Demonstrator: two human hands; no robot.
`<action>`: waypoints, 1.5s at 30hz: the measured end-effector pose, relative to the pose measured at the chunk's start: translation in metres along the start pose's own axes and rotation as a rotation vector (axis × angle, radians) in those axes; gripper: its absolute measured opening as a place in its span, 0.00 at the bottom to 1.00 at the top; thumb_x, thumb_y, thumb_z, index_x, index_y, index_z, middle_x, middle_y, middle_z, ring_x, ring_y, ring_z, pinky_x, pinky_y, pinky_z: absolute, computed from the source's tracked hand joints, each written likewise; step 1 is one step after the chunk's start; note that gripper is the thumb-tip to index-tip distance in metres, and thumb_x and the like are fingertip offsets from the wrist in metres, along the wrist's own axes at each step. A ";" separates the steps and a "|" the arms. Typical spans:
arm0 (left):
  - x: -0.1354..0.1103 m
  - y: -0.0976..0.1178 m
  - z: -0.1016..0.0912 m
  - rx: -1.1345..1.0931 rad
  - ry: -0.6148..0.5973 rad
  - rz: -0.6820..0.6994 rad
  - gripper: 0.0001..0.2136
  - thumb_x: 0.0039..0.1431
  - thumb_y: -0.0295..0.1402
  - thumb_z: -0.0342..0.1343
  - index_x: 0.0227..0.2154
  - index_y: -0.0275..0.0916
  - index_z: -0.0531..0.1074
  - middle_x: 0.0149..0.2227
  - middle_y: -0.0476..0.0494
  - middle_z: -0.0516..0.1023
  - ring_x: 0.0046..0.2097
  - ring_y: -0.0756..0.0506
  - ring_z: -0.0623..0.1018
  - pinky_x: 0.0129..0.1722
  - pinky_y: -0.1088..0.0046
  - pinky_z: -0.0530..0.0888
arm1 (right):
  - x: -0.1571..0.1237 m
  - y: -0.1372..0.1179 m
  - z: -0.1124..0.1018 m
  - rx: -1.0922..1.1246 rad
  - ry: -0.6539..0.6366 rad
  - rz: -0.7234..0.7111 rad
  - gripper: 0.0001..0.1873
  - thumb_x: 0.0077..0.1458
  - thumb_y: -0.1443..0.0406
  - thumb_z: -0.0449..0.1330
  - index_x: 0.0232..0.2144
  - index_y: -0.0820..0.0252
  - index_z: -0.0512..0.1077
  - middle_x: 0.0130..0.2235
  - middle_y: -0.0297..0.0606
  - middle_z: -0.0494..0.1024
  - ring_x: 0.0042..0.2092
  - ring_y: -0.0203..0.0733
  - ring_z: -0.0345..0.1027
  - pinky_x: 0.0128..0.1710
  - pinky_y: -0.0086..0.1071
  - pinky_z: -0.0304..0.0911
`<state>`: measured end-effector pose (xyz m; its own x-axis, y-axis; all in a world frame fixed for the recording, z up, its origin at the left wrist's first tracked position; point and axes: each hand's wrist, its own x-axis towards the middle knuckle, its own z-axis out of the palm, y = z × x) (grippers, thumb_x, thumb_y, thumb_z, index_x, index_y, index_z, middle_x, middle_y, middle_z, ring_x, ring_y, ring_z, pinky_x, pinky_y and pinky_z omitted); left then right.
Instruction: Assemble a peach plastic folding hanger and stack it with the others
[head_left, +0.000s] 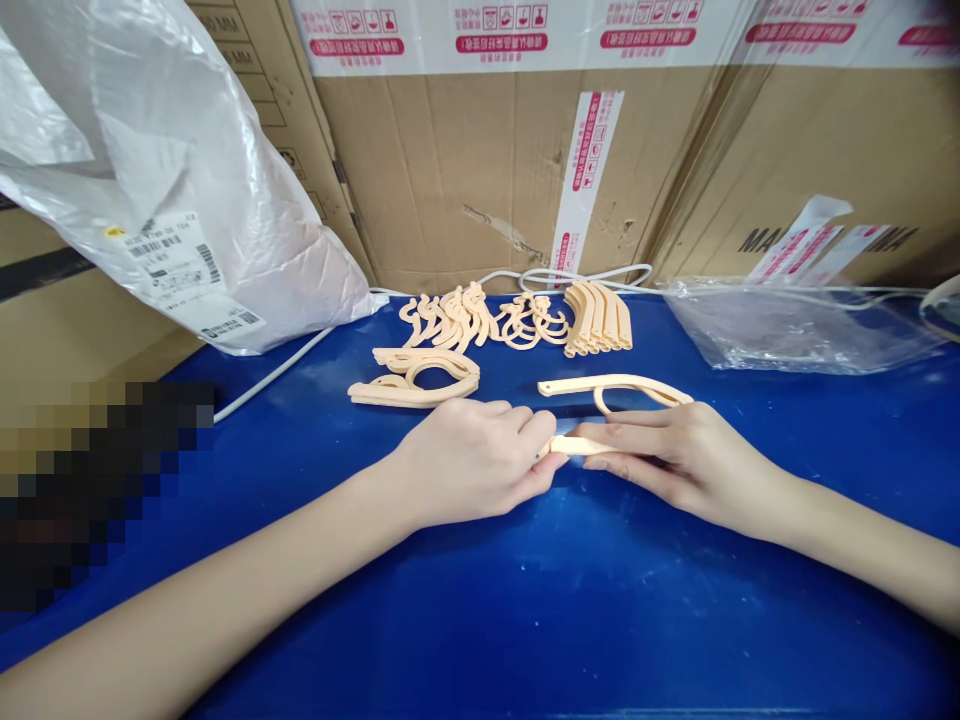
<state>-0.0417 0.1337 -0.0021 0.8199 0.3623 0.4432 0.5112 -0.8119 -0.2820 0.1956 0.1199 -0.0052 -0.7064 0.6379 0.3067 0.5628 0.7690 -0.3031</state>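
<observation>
Between my two hands is a cream plastic hanger arm (pixel 581 445), held low over the blue table. My left hand (pixel 476 455) pinches its left end, and the curled fingers hide what else may be there. My right hand (pixel 697 460) is closed on the other end with thumb and fingers. Just beyond my right hand lies a folding hanger (pixel 574 384), partly covered by the fingers. Two folded hangers (pixel 409 396) rest beyond my left hand. Farther back are a pile of hook pieces (pixel 454 318), some ring-shaped pieces (pixel 529 325) and a row of curved hanger arms (pixel 600 318).
A white plastic bag (pixel 247 200) with labels leans at the back left. Large cardboard boxes (pixel 465 150) wall off the back of the blue table (pixel 540 620). A clear plastic bag (pixel 795 330) lies back right, and a white cable (pixel 277 372) runs along the rear.
</observation>
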 end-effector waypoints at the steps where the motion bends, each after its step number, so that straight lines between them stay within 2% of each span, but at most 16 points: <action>1: 0.000 0.000 0.000 -0.010 -0.011 -0.004 0.13 0.66 0.36 0.44 0.26 0.38 0.64 0.22 0.52 0.70 0.24 0.49 0.72 0.22 0.70 0.61 | 0.000 0.000 0.000 -0.011 0.008 -0.009 0.17 0.66 0.61 0.50 0.51 0.55 0.73 0.38 0.39 0.80 0.35 0.37 0.75 0.34 0.29 0.67; 5: 0.001 0.002 -0.003 -0.070 -0.038 -0.044 0.15 0.67 0.37 0.41 0.27 0.38 0.65 0.22 0.52 0.70 0.23 0.49 0.72 0.22 0.70 0.61 | 0.000 0.001 0.002 -0.095 0.052 -0.063 0.17 0.66 0.61 0.49 0.50 0.58 0.73 0.38 0.39 0.80 0.33 0.36 0.75 0.31 0.28 0.66; 9: 0.000 0.007 -0.002 -0.135 -0.075 -0.076 0.16 0.69 0.33 0.38 0.28 0.38 0.66 0.22 0.51 0.71 0.24 0.48 0.72 0.22 0.70 0.60 | 0.001 -0.004 0.004 -0.207 0.059 -0.116 0.17 0.67 0.61 0.48 0.49 0.59 0.73 0.33 0.37 0.79 0.32 0.36 0.75 0.28 0.28 0.64; 14: -0.001 0.012 -0.003 -0.196 -0.099 -0.161 0.15 0.68 0.33 0.38 0.29 0.38 0.67 0.20 0.52 0.70 0.22 0.48 0.73 0.19 0.70 0.56 | 0.002 -0.007 0.005 -0.281 0.089 -0.164 0.16 0.66 0.62 0.49 0.48 0.62 0.72 0.33 0.36 0.79 0.32 0.37 0.75 0.29 0.29 0.65; 18: -0.001 0.010 -0.006 -0.205 -0.101 -0.213 0.15 0.68 0.34 0.39 0.29 0.38 0.67 0.21 0.51 0.71 0.22 0.48 0.73 0.20 0.71 0.54 | 0.000 -0.004 0.002 -0.282 0.130 -0.185 0.15 0.64 0.61 0.54 0.49 0.61 0.69 0.34 0.35 0.79 0.33 0.37 0.74 0.32 0.30 0.66; 20: 0.000 0.008 -0.006 -0.190 -0.088 -0.231 0.16 0.68 0.34 0.38 0.29 0.38 0.67 0.20 0.51 0.71 0.22 0.48 0.73 0.21 0.71 0.55 | 0.000 -0.003 -0.002 -0.287 0.177 -0.194 0.15 0.62 0.60 0.56 0.49 0.61 0.69 0.34 0.36 0.79 0.34 0.37 0.74 0.32 0.29 0.66; 23: 0.000 0.004 -0.005 -0.154 -0.070 -0.245 0.16 0.68 0.34 0.38 0.29 0.38 0.68 0.20 0.50 0.72 0.22 0.47 0.72 0.22 0.72 0.55 | 0.000 0.000 -0.009 -0.283 0.273 -0.187 0.10 0.62 0.64 0.57 0.44 0.61 0.71 0.38 0.40 0.78 0.37 0.39 0.72 0.34 0.32 0.66; 26: -0.001 0.003 -0.004 -0.117 -0.051 -0.247 0.16 0.68 0.34 0.39 0.29 0.38 0.68 0.20 0.49 0.72 0.22 0.47 0.72 0.21 0.72 0.54 | 0.001 0.004 -0.017 -0.314 0.398 -0.115 0.05 0.60 0.66 0.56 0.36 0.59 0.72 0.42 0.44 0.77 0.39 0.44 0.70 0.37 0.38 0.65; 28: -0.001 0.003 -0.004 -0.101 -0.037 -0.248 0.16 0.68 0.34 0.39 0.29 0.37 0.68 0.20 0.49 0.72 0.22 0.47 0.72 0.21 0.72 0.53 | 0.002 0.008 -0.020 -0.323 0.451 -0.048 0.05 0.60 0.67 0.56 0.33 0.58 0.72 0.45 0.45 0.76 0.40 0.47 0.69 0.39 0.41 0.64; 32: -0.001 0.002 -0.003 -0.092 -0.025 -0.241 0.17 0.68 0.34 0.38 0.28 0.37 0.68 0.19 0.50 0.71 0.21 0.48 0.71 0.21 0.72 0.53 | 0.004 0.020 -0.021 -0.255 0.369 -0.014 0.07 0.61 0.65 0.55 0.33 0.58 0.73 0.48 0.44 0.74 0.45 0.49 0.68 0.44 0.44 0.62; 35: 0.000 0.001 -0.003 -0.097 -0.001 -0.199 0.17 0.68 0.33 0.38 0.28 0.37 0.68 0.20 0.50 0.71 0.22 0.49 0.70 0.21 0.72 0.55 | 0.005 0.026 -0.018 -0.195 0.276 -0.017 0.09 0.62 0.65 0.53 0.35 0.58 0.74 0.46 0.43 0.76 0.44 0.48 0.67 0.43 0.44 0.61; 37: 0.000 0.001 -0.004 -0.119 0.035 -0.101 0.17 0.68 0.33 0.38 0.28 0.37 0.67 0.21 0.51 0.71 0.22 0.49 0.70 0.22 0.72 0.57 | 0.005 0.027 -0.017 -0.133 0.215 -0.012 0.10 0.63 0.65 0.52 0.38 0.58 0.74 0.43 0.42 0.76 0.43 0.46 0.67 0.43 0.43 0.61; 41: 0.000 0.005 -0.009 -0.205 0.095 0.128 0.18 0.65 0.43 0.44 0.25 0.37 0.66 0.21 0.51 0.69 0.23 0.49 0.67 0.21 0.71 0.59 | 0.005 0.027 -0.015 -0.022 0.151 0.001 0.11 0.63 0.65 0.52 0.41 0.59 0.74 0.43 0.41 0.74 0.46 0.44 0.66 0.45 0.38 0.63; 43: 0.000 0.006 -0.011 -0.221 0.074 0.174 0.13 0.60 0.39 0.50 0.25 0.37 0.66 0.23 0.50 0.69 0.25 0.48 0.67 0.21 0.71 0.61 | 0.004 0.028 -0.014 -0.011 0.140 0.010 0.11 0.63 0.65 0.52 0.42 0.59 0.74 0.43 0.41 0.74 0.46 0.43 0.67 0.46 0.37 0.63; 45: 0.001 0.006 -0.011 -0.211 0.019 0.194 0.05 0.56 0.31 0.51 0.27 0.36 0.68 0.27 0.48 0.71 0.30 0.46 0.69 0.25 0.71 0.65 | 0.003 0.030 -0.012 -0.006 0.135 0.031 0.12 0.63 0.65 0.52 0.44 0.58 0.74 0.43 0.41 0.73 0.46 0.42 0.67 0.45 0.36 0.63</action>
<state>-0.0412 0.1241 0.0060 0.8912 0.1833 0.4150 0.2781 -0.9434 -0.1805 0.2152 0.1453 -0.0021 -0.6250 0.6607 0.4158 0.5862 0.7490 -0.3089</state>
